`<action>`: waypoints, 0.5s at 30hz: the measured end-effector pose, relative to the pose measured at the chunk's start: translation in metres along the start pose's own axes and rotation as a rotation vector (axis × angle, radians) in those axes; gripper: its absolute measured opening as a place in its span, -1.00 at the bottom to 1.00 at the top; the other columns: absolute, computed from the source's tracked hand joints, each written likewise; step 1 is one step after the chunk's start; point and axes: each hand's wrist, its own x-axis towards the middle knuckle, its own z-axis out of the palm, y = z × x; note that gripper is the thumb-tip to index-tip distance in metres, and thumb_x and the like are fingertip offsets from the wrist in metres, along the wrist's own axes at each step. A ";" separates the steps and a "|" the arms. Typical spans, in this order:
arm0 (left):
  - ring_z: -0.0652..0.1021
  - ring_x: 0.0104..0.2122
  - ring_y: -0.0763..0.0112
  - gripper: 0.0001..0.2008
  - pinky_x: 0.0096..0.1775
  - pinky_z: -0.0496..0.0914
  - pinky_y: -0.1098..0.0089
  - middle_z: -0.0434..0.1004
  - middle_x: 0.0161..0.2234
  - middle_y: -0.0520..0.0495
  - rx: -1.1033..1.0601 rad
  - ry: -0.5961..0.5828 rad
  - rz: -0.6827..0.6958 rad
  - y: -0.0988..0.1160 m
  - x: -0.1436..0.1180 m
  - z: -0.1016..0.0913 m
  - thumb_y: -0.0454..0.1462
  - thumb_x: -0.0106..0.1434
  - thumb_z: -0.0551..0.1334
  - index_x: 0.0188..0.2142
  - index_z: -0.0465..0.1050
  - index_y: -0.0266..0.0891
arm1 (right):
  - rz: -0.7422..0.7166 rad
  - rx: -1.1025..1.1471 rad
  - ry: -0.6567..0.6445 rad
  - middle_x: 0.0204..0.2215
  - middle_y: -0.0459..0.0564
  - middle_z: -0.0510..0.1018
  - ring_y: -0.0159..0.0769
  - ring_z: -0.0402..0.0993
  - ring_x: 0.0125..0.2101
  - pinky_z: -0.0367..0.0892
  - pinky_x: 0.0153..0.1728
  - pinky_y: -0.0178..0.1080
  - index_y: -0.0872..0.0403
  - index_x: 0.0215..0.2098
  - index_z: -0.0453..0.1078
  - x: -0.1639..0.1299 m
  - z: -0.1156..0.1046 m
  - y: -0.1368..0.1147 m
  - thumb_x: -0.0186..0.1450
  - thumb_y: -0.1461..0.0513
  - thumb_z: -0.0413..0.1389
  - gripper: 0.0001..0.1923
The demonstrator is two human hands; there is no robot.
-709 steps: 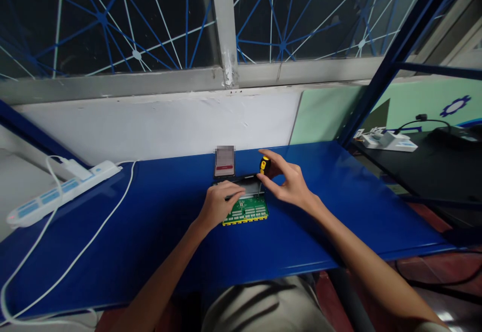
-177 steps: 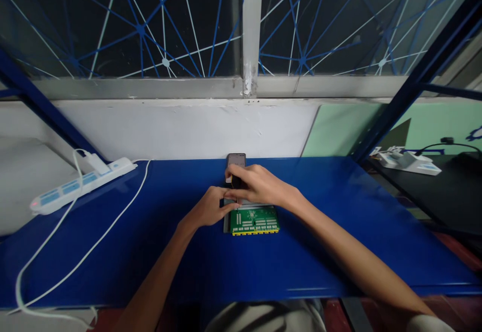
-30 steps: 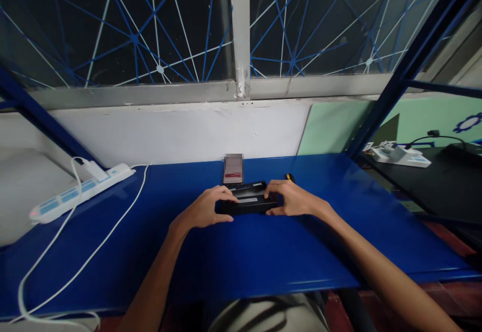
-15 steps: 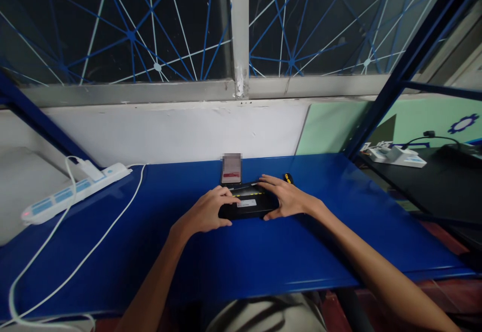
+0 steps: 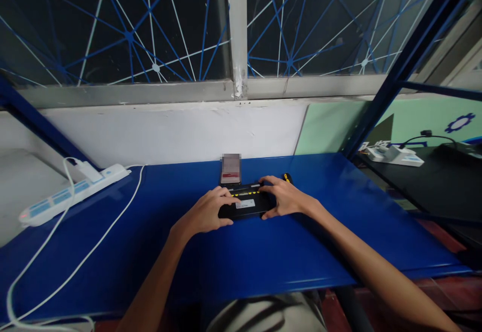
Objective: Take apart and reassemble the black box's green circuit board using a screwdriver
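Both hands' grip clasps the flat black device, white label up.

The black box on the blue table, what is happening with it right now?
A person holds the black box at both ends: the left hand on its left end, the right hand on its right. The box lies flat on the blue table, with a white label on top and a row of yellow marks along its far edge. Just behind it a phone stands propped up, and a small yellow and black tool lies by the right hand. A power strip sits far left.
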 end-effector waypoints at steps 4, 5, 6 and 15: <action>0.38 0.00 0.12 -0.42 0.00 0.27 0.17 0.35 0.05 -0.06 0.007 0.017 -0.027 -0.012 -0.002 -0.005 -0.12 0.07 0.38 0.10 0.37 -0.01 | 0.005 0.006 -0.003 0.08 0.24 0.34 0.04 0.40 -0.04 0.37 -0.07 -0.02 0.18 -0.01 0.44 -0.001 -0.001 -0.004 -0.04 -0.13 0.32 -0.23; 0.37 0.01 0.11 -0.38 0.00 0.26 0.16 0.34 0.06 -0.07 0.014 0.019 -0.034 -0.015 -0.003 -0.007 -0.08 0.06 0.38 0.12 0.35 0.00 | 0.006 0.005 -0.002 0.07 0.25 0.35 0.04 0.40 -0.04 0.37 -0.07 -0.03 0.18 -0.02 0.44 -0.001 -0.001 -0.005 -0.05 -0.14 0.32 -0.22; 0.36 0.03 0.09 -0.35 0.01 0.26 0.15 0.33 0.09 -0.07 0.024 0.020 -0.044 -0.017 -0.004 -0.008 -0.04 0.05 0.38 0.14 0.34 0.00 | 0.009 0.004 -0.002 0.06 0.25 0.35 0.04 0.40 -0.04 0.38 -0.08 -0.03 0.19 -0.02 0.44 -0.001 -0.001 -0.005 -0.05 -0.14 0.32 -0.22; 0.34 0.09 -0.01 -0.35 0.03 0.20 0.11 0.30 0.16 -0.09 0.104 -0.024 -0.101 -0.022 -0.008 -0.015 0.08 -0.04 0.40 0.03 0.44 -0.03 | 0.018 0.106 -0.035 0.12 0.19 0.33 0.03 0.45 -0.04 0.38 -0.06 -0.04 0.12 0.02 0.39 -0.005 -0.005 0.002 -0.07 -0.13 0.34 -0.20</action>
